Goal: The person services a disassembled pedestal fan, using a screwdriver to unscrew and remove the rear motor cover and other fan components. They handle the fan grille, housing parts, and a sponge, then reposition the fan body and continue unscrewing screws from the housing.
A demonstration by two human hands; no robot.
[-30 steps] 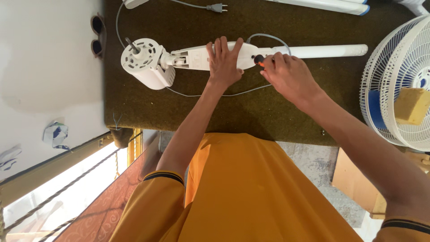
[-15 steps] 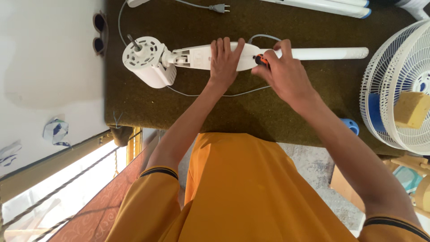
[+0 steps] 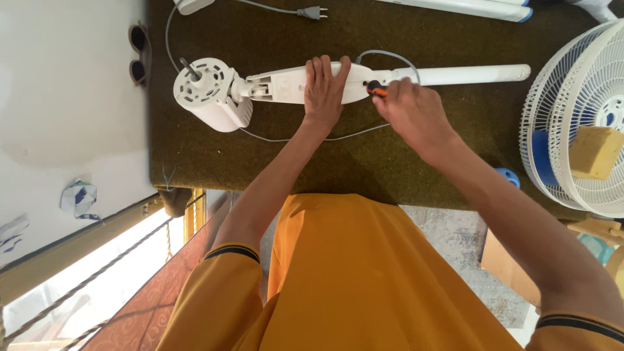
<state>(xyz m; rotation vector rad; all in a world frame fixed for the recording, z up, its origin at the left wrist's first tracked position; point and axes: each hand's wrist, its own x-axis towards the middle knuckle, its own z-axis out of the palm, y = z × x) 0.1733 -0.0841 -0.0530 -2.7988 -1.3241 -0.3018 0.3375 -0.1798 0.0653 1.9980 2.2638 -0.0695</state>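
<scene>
Hands: two, both the person's own, both at work on one white fan body (image 3: 286,84) lying flat across the dark olive tabletop (image 3: 390,162). One round motor housing (image 3: 207,91) sits at the body's left end with a short shaft poking up; one white pole (image 3: 468,75) runs off to the right. One grey cord (image 3: 390,58) loops above the neck, another run of it passes under the left wrist, and one two-pin plug (image 3: 313,12) lies near the far edge. Left hand (image 3: 324,88) — laid palm down over the body, fingers together and pressed flat, forearm angled up from the orange shirt. Right hand (image 3: 413,107) — curled shut around a small tool with an orange-and-black handle (image 3: 376,89), knuckles up, tip set against the body just beside the left fingertips; what the tip meets is hidden. At the right edge, two white wire fan grilles (image 3: 572,123) overlap, with one tan cardboard box (image 3: 597,151) resting on them. One pair of sunglasses (image 3: 138,55) lies on the white surface (image 3: 65,97) to the left, and one crumpled white-and-blue wrapper (image 3: 78,198) sits lower on it. No label legible on the fan body.
</scene>
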